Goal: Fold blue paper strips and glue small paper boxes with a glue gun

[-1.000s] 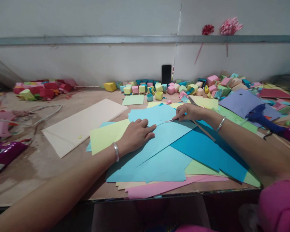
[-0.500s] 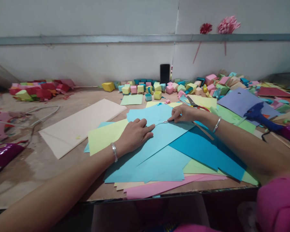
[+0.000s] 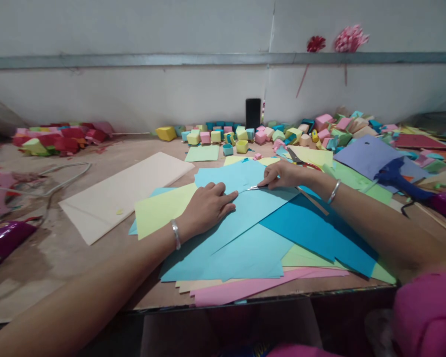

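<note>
Head view: your right hand (image 3: 281, 175) has slid slightly toward nine o'clock, pinching slim blade (image 3: 253, 188) over light-blue sheet (image 3: 256, 206). Left hand (image 3: 209, 209) free, palm down on sheet, index pointing two o'clock, blade tip just beyond.

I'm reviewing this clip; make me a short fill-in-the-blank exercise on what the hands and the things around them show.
1. The left hand rests on paper coloured light ____.
2. A slim silver-tipped tool is held in the ____ hand.
3. Behind the upright phone is a white ____.
4. Of two flowers at the metal rail, the left one is red and the right one is ____.

Missing words: blue; right; wall; pink.
</note>
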{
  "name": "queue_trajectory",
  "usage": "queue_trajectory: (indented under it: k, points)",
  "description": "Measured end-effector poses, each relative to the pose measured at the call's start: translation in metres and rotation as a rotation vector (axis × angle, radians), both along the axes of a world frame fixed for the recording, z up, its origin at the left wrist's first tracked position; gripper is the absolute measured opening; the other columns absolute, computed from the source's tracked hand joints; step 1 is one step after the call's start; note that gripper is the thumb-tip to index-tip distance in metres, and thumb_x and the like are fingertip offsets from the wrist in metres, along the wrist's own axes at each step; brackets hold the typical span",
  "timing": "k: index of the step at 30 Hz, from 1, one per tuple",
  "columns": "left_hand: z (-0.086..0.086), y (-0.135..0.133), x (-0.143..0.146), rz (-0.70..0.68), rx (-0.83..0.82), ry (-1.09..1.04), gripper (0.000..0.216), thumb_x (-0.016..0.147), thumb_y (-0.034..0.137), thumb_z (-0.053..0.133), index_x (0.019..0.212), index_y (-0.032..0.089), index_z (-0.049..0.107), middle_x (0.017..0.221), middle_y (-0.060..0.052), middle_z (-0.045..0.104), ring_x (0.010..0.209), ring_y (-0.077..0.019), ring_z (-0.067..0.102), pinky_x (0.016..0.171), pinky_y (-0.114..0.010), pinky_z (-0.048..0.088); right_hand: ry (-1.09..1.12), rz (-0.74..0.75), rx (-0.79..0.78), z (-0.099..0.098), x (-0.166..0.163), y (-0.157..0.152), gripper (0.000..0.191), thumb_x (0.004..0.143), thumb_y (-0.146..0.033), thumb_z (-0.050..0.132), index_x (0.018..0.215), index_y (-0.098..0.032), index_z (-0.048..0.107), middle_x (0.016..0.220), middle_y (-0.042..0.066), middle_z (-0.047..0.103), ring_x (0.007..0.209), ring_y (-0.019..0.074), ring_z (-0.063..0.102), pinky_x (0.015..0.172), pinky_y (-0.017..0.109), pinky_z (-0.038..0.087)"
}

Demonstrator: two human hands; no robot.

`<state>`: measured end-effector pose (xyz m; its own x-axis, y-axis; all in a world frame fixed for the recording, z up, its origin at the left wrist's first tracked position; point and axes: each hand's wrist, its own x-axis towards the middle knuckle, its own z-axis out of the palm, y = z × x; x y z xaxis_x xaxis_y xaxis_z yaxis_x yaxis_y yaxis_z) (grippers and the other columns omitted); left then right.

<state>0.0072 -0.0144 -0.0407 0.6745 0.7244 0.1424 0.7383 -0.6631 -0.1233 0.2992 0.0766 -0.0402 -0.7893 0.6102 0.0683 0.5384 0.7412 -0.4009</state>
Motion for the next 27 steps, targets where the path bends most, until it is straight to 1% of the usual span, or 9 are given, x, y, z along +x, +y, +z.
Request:
queue_trajectory:
  k: [5,11,15,22,27]
  points:
    - [0.0,0.0,0.0,0.004,0.01,0.015,0.041,0.098,0.046,0.038,0.131,0.031,0.057,0.098,-0.007,0.056,0.08,-0.0219,0.047,0.072,-0.034,0.035,0.043,0.005,0.006,-0.006,-0.01,-0.002,0.033,0.074,-0.021,0.069,0.106,-0.028,0.076,0.084,0.001,0.069,0.072,0.0124,0.057,0.067,0.022,0.043]
    - [-0.001,0.0,0.0,0.007,0.003,0.017,0.04,0.098,0.046,0.039,0.131,0.031,0.057,0.1,-0.007,0.056,0.081,-0.022,0.047,0.073,-0.033,0.035,0.044,-0.024,-0.008,-0.008,-0.016,-0.006,0.033,0.075,-0.023,0.069,0.107,-0.029,0.076,0.085,0.001,0.068,0.071,0.0123,0.056,0.066,0.022,0.043]
    - [-0.001,0.0,0.0,0.003,0.008,0.014,0.041,0.098,0.046,0.038,0.131,0.03,0.056,0.1,-0.008,0.056,0.082,-0.0218,0.047,0.074,-0.033,0.035,0.03,-0.035,0.003,-0.006,-0.017,-0.007,0.033,0.075,-0.021,0.068,0.106,-0.03,0.076,0.085,0.001,0.068,0.072,0.0121,0.056,0.067,0.022,0.043]
    - [0.0,-0.001,-0.001,-0.003,0.004,-0.004,0.041,0.098,0.046,0.039,0.13,0.029,0.057,0.1,-0.008,0.056,0.081,-0.0224,0.047,0.072,-0.034,0.035,-0.015,0.016,-0.014,-0.001,-0.007,-0.005,0.032,0.077,-0.021,0.067,0.107,-0.028,0.076,0.083,0.001,0.068,0.07,0.0111,0.056,0.066,0.021,0.042]
    - [-0.001,-0.002,0.0,-0.003,-0.018,-0.044,0.04,0.097,0.045,0.041,0.129,0.029,0.058,0.099,-0.009,0.055,0.08,-0.0228,0.047,0.071,-0.035,0.036,-0.009,0.001,-0.017,0.001,-0.016,-0.013,0.032,0.077,-0.02,0.067,0.106,-0.028,0.076,0.085,0.002,0.069,0.074,0.0121,0.059,0.069,0.022,0.042]
